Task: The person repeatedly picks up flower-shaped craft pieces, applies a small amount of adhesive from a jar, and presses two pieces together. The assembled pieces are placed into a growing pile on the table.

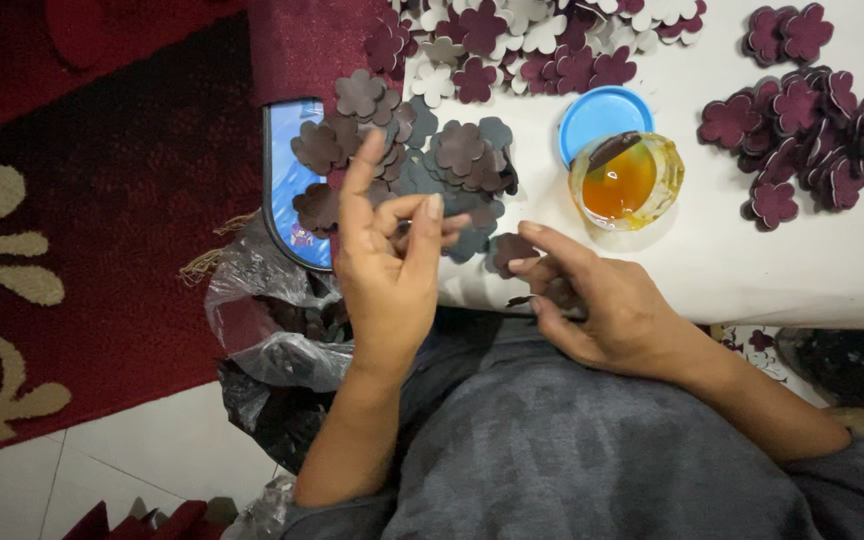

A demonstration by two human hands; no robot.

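Observation:
My left hand [389, 262] is raised over the table's near-left corner, fingers spread and slightly curled, holding nothing that I can see. My right hand [592, 298] rests at the table's front edge, its thumb and fingers pinching a dark brown flower-shaped cutout [512, 248] together with a thin dark stick [523, 299]. Just beyond both hands lies a heap of brown and grey flower cutouts [457, 150]. A glass jar of amber glue [624, 183] stands right of the heap, with a dark applicator leaning in it.
A blue lid [592, 112] lies behind the jar on the white table [732, 260]. Maroon flower pieces [812, 130] cluster at the right, maroon and cream ones [532, 45] at the back. A blue-rimmed tray [287, 190] and a clear plastic bag [262, 320] sit left; red carpet [102, 220] beyond.

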